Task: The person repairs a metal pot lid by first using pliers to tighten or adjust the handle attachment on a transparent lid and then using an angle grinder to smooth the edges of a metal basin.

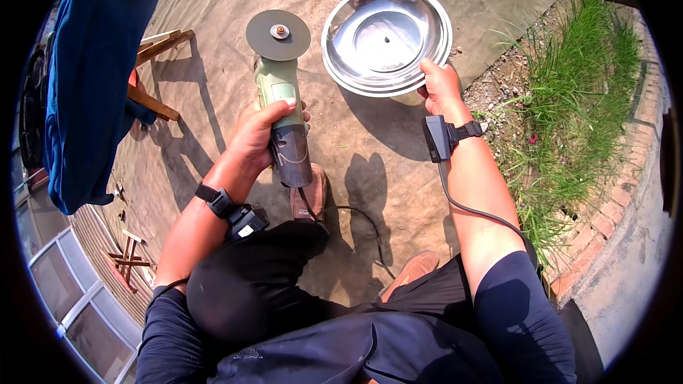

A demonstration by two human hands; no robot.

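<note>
Frankly, could get cut here: no guard in view around the thin dark-grey round disc [260, 40] on the pale-green and black handheld angle grinder [284, 110], and no glove on the left hand [256, 131] or the right hand [442, 87]. Cannot tell whether spinning or still. Could also snag or kick if tipped sideways into the wide round shiny silver metal basin [388, 58], just beside the disc on its right; likely cause, a turn of the left wrist. Could lose or swivel the basin too, being pinched at one edge only. Could trip on or tug the slack black power cord [378, 232], looping between the brown shoes [413, 272].

Left: closed round the grinder's body, with thumb along the front and fingertips showing at the far side. Slanting inward at the forearm, disc end forward.

Right: gripping the basin's near-right rim, with thumb on top and fingers mostly hidden. Reaching out ahead, basin mouth upward, over the tan ground cloth [213, 0].
</note>
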